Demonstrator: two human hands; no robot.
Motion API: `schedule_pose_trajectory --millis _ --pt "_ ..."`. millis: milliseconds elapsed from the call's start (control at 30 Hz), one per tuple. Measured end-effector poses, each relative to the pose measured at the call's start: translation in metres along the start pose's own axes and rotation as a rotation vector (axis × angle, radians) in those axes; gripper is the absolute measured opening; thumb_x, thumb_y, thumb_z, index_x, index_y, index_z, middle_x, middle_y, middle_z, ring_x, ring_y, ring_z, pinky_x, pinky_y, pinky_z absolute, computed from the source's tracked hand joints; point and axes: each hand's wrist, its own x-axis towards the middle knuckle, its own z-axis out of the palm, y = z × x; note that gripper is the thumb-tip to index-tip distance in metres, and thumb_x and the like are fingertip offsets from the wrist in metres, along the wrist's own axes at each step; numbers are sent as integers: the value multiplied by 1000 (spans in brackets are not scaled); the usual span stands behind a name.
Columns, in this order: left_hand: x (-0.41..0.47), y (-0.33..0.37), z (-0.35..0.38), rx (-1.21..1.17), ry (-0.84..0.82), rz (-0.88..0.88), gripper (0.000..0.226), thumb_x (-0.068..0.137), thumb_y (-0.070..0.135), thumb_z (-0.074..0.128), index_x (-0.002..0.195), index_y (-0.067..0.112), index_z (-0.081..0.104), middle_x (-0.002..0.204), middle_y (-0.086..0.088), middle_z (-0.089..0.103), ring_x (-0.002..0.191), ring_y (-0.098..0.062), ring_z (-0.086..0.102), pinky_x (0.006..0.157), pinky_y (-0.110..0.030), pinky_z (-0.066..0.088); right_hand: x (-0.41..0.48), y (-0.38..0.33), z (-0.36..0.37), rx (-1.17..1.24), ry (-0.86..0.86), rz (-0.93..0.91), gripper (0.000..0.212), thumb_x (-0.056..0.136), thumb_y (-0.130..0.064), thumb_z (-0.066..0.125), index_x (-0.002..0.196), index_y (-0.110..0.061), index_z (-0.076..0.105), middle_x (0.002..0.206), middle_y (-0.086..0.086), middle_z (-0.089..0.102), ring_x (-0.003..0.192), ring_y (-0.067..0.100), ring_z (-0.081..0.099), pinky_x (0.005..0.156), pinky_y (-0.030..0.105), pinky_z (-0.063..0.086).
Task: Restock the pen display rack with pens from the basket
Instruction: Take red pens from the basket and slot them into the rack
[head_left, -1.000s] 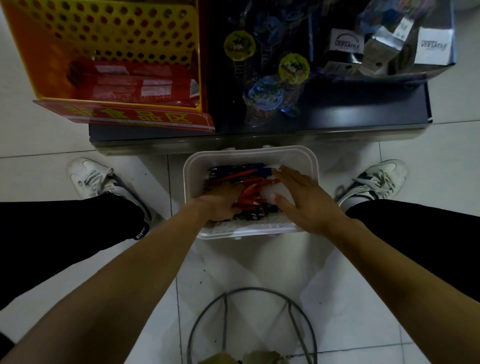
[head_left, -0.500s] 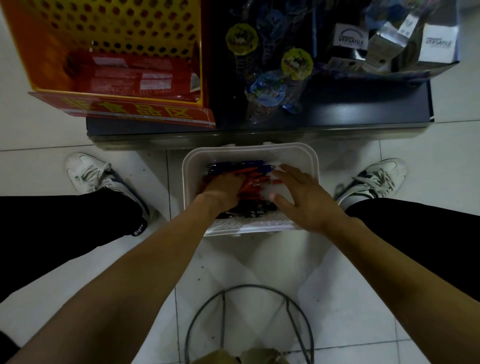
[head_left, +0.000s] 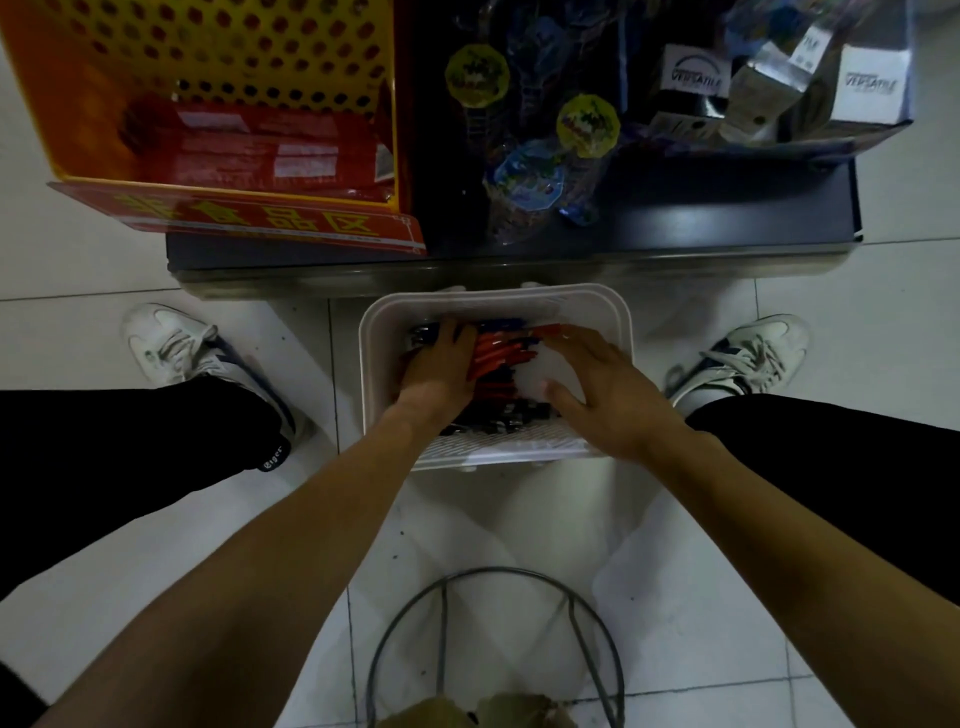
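Now | left hand (head_left: 439, 366) on pens (head_left: 498, 353), grip unclear | right hand (head_left: 602, 387) flat | box (head_left: 870, 85): VERSATILE

The basket (head_left: 498, 297) in mid-frame is milky, semi-translucent plastic, smooth on its rim and ribbed along the near wall. The pens (head_left: 498, 353) in it have glossy red, blue and black plastic barrels. Around it the floor tiles (head_left: 857, 291) are white and glazed, with soft reflections. At upper left the yellow perforated panel (head_left: 234, 57) could be hard plastic or painted metal; the shiny red film packets (head_left: 260, 150) lie below it. Clear crinkled wrapping (head_left: 524, 182) glints at top centre. The trousers (head_left: 130, 441) are matt black cloth. The wire frame (head_left: 442, 639) at bottom centre is dull grey metal.
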Motion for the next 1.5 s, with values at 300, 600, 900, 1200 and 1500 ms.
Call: schedule_pose_trajectory --millis 300,600,900,1200,1500 --pt "12 10 -2 173 -37 -7 49 96 22 53 142 16 36 137 -12 53 118 -33 55 96 -43 44 7 3 4 17 10 -24 54 98 -39 47 147 -21 34 154 2 32 130 27 44 103 41 43" --pt "-2 8 -17 -4 -166 62 34 81 41 70 109 24 63 101 1 67 91 -18 61 82 -25 44 3 0 -2 57 17 -24 51 98 -39 47 145 -25 35 152 1 35 130 25 45 102 38 44" --pt "-24 -1 -55 -298 -211 89 26 77 28 76 97 24 61 84 5 64 78 -14 60 76 -23 46 -2 -14 -23 78 54 99 51 99 -21 49 148 -21 33 142 12 47 121 29 53 98 33 42" --pt "-43 19 -105 -449 -261 55 21 76 20 76 86 7 63 76 -9 70 69 -15 67 66 -18 53 4 -55 -58 1028 119 274 35 96 -44 53 93 -13 67 99 7 73 89 22 68 82 33 52" --pt "-61 38 -153 -580 -394 62 26 73 32 80 90 13 71 91 -12 74 91 -32 70 90 -44 55 -2 -93 -85 966 411 131 20 97 -17 58 77 -13 58 71 4 63 62 12 60 52 14 48"
